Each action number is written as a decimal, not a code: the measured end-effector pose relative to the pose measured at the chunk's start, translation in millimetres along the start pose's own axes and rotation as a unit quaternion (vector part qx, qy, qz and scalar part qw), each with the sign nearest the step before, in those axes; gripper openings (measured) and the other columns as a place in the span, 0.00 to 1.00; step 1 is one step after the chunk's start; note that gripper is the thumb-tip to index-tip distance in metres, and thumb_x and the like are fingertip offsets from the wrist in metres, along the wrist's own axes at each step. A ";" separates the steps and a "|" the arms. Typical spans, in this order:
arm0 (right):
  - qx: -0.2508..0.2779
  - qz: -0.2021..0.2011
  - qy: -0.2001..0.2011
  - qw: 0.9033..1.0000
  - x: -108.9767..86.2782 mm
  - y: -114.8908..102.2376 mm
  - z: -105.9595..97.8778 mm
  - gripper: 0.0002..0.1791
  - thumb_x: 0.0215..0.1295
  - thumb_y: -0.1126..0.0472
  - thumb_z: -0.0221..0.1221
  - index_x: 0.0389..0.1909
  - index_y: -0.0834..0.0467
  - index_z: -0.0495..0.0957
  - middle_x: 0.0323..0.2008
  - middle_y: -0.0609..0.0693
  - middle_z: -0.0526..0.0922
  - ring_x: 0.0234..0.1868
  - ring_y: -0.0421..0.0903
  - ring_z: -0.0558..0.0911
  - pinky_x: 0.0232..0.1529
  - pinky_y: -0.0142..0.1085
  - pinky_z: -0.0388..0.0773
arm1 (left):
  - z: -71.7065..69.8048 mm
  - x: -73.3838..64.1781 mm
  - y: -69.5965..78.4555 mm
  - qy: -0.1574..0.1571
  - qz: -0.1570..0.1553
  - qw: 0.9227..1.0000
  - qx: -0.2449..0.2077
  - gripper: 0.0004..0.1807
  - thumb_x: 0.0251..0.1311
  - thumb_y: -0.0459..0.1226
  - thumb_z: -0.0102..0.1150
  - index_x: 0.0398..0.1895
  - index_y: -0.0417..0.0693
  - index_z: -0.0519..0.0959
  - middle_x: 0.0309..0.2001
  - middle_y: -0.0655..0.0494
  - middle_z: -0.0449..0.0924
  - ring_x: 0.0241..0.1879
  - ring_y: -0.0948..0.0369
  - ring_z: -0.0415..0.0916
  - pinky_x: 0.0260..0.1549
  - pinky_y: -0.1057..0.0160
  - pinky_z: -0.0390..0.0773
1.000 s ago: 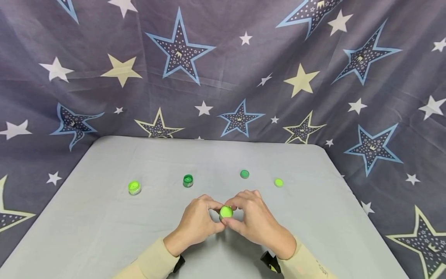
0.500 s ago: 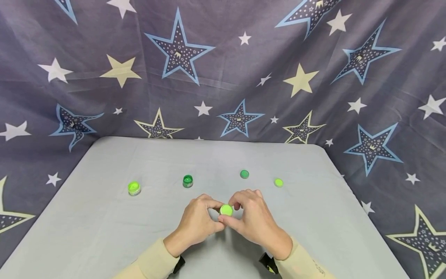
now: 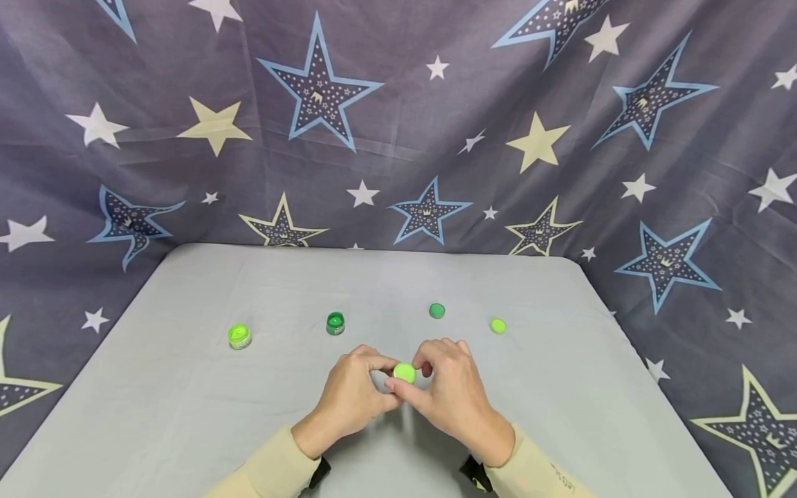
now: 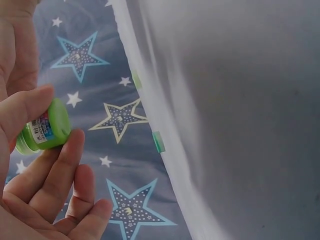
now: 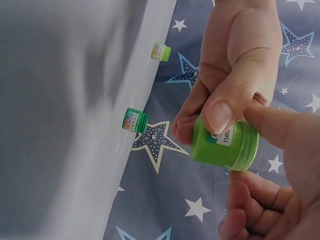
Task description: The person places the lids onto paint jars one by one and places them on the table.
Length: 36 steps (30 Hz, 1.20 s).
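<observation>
A small light-green paint jar is held above the front middle of the table, its lid toward the head camera. My left hand grips the jar body, thumb across the printed label, as the left wrist view shows. My right hand has its thumb and index finger at the lid, on opposite sides of the rim. The lid sits on the jar. In the right wrist view, the remaining right fingers curl below the lid.
An uncovered light-green paint jar and an uncovered dark-green one stand on the grey-covered table. A dark-green lid and a light-green lid lie farther right. A star-patterned curtain hangs behind.
My right thumb has slid leftward along the lid's near edge, and the right index finger has shifted around its far right side. My left hand keeps its grip on the jar.
</observation>
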State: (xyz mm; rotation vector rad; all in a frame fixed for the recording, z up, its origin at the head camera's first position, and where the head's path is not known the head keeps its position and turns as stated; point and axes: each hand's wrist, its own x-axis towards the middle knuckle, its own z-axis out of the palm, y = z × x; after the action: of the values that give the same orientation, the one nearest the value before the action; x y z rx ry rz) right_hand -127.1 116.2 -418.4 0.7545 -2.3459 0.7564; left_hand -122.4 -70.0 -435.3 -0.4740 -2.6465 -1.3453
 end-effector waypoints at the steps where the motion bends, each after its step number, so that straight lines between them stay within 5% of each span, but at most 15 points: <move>1: -0.002 0.000 0.000 1.000 -0.1 0.0 -0.1 0.26 0.44 0.44 0.81 0.22 0.53 0.73 0.19 0.42 0.68 0.23 0.35 0.63 0.31 0.33 0.57 | 0.0 0.0 -0.1 -0.001 0.000 1.000 -0.002 0.15 0.42 0.36 0.82 0.37 0.51 0.91 0.37 0.65 0.81 0.40 0.56 0.81 0.39 0.60 0.79; 8: 0.034 0.010 -0.037 0.999 1.6 3.2 -4.6 0.27 0.44 0.38 0.79 0.32 0.53 0.80 0.24 0.43 0.75 0.27 0.37 0.70 0.35 0.35 0.59 | -1.6 1.0 -0.9 -0.004 -0.002 1.000 -0.013 0.17 0.40 0.36 0.84 0.37 0.50 0.91 0.35 0.66 0.82 0.40 0.56 0.81 0.38 0.62 0.78; 15: 0.170 0.024 -0.122 0.978 6.4 17.8 -12.1 0.30 0.46 0.56 0.82 0.53 0.51 0.84 0.42 0.41 0.85 0.40 0.43 0.80 0.46 0.41 0.68 | -3.2 2.9 -3.0 -0.009 0.000 1.000 0.001 0.16 0.40 0.38 0.85 0.35 0.55 0.91 0.33 0.71 0.81 0.40 0.65 0.79 0.41 0.60 0.78; 23: 0.215 0.034 -0.161 0.963 7.2 22.9 -11.3 0.25 0.48 0.66 0.79 0.49 0.52 0.87 0.44 0.38 0.86 0.41 0.46 0.81 0.48 0.49 0.73 | -4.3 2.9 -3.9 -0.011 0.002 1.000 0.004 0.16 0.40 0.41 0.86 0.35 0.58 0.91 0.32 0.73 0.80 0.40 0.69 0.78 0.42 0.61 0.78; 36: 0.209 0.058 -0.154 0.964 7.7 20.1 -12.7 0.20 0.46 0.60 0.82 0.41 0.47 0.88 0.37 0.34 0.85 0.39 0.42 0.80 0.46 0.39 0.74 | -4.8 2.0 -0.5 -0.018 -0.017 1.000 -0.009 0.16 0.40 0.38 0.85 0.36 0.57 0.91 0.34 0.69 0.80 0.41 0.64 0.79 0.41 0.58 0.78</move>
State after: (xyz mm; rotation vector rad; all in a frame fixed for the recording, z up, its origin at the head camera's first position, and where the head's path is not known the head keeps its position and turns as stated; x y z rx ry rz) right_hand -141.3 135.6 -411.6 0.9752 -2.5523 1.2957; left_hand -124.5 -73.7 -432.4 -0.4613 -2.6870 -1.3833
